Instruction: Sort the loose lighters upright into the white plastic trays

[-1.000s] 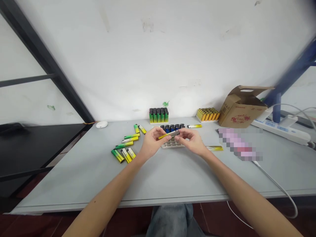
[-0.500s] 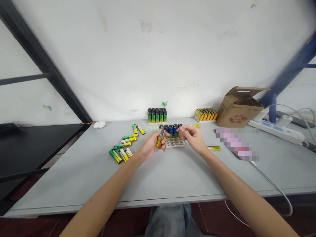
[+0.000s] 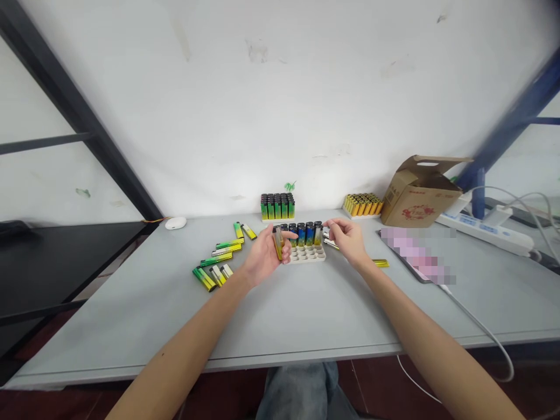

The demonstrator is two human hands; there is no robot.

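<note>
the yellow lighter (image 3: pixel 279 245), held between both hands a second ago, now stands upright, clamped in the left hand (image 3: pixel 263 255) alone, beside the tray (image 3: pixel 308 255). the right hand (image 3: pixel 349 239) has moved to a loose lighter (image 3: pixel 331 244) below its fingertips; whether it grips this lighter cannot be told.

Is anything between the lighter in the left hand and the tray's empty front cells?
Nothing visible. The left hand holds the lighter upright at the left edge of the tray, whose front cells are open; the right hand sits at the tray's right side.
</note>
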